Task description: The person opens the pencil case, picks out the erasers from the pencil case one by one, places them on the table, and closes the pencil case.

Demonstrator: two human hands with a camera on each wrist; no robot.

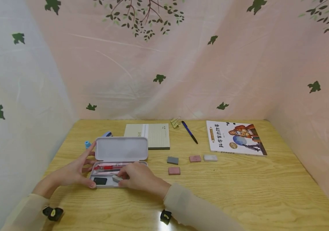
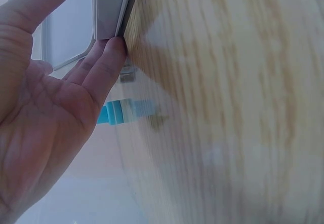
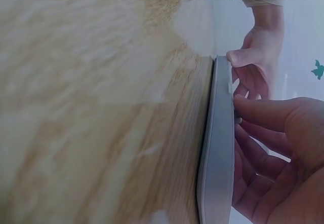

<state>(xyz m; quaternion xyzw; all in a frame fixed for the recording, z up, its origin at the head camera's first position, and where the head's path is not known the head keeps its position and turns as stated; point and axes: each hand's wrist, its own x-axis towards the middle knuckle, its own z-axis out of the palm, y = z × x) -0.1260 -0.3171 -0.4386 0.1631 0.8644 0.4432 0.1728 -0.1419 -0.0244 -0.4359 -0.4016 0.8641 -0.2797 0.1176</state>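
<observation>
A white pencil case [image 1: 121,149] stands with its lid raised. My left hand [image 1: 71,174] holds its left end, thumb at the front corner and fingertips along the side and lid edge; in the left wrist view two fingertips [image 2: 109,57] touch the case's end. My right hand [image 1: 141,178] pinches a light grey eraser [image 1: 116,178] between thumb and fingers over the front compartment. Beside it in that compartment lies a black eraser [image 1: 100,181]. Red and dark pens [image 1: 106,167] lie in the rear compartment. In the right wrist view, the case's wall [image 3: 217,143] partly hides the eraser.
Right of the case lie a grey eraser [image 1: 172,160], two pink erasers [image 1: 174,171] and a white eraser [image 1: 210,158]. Behind are a notebook [image 1: 158,136], a binder clip [image 1: 176,123], a blue pen [image 1: 189,132] and a picture book [image 1: 236,138]. A blue-capped item [image 1: 87,144] is behind the left hand.
</observation>
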